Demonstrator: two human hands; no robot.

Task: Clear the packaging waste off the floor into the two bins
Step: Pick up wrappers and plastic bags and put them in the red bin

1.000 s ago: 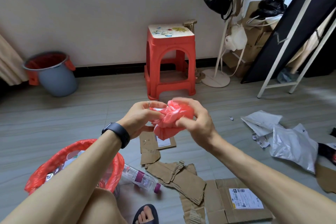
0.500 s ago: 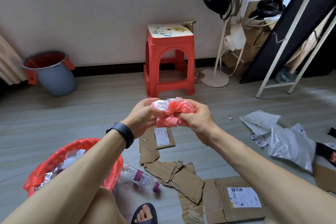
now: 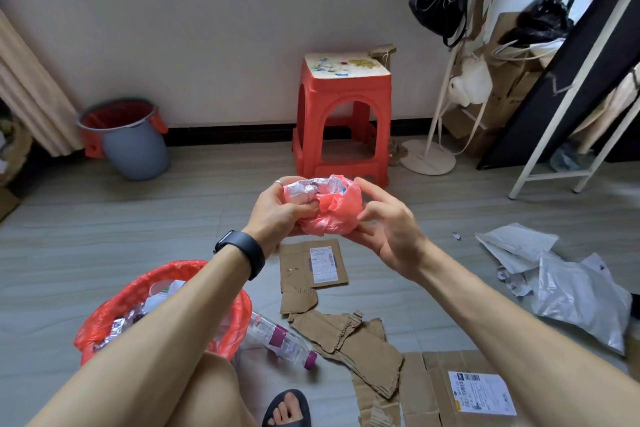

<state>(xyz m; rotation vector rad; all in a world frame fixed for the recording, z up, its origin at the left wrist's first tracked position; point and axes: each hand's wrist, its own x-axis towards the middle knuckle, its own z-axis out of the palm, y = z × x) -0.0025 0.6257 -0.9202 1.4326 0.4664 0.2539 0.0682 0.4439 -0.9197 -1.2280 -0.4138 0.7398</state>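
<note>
A crumpled red plastic bag with clear wrappers bunched in it (image 3: 329,210) is held in mid-air before me. My left hand (image 3: 277,213) grips its left side with curled fingers. My right hand (image 3: 389,232) cups the bag's right and lower side, its fingers spread and loosened. Under my left forearm stands a bin lined with a red bag (image 3: 114,315), holding foil and plastic scraps. A second bin, grey with a red liner (image 3: 133,146), leans by the far wall at the left.
On the floor lie torn cardboard pieces (image 3: 349,336), a flat labelled cardboard sheet (image 3: 315,262), a plastic bottle (image 3: 282,340), a labelled box (image 3: 467,388) and grey mailer bags (image 3: 575,291). A red stool (image 3: 343,121) stands ahead. A white rack (image 3: 568,135) is at the right.
The bag has been squeezed into a tighter ball, showing clear wrappers on top. My right hand has loosened its grip and spread its fingers, while my left hand keeps hold.
</note>
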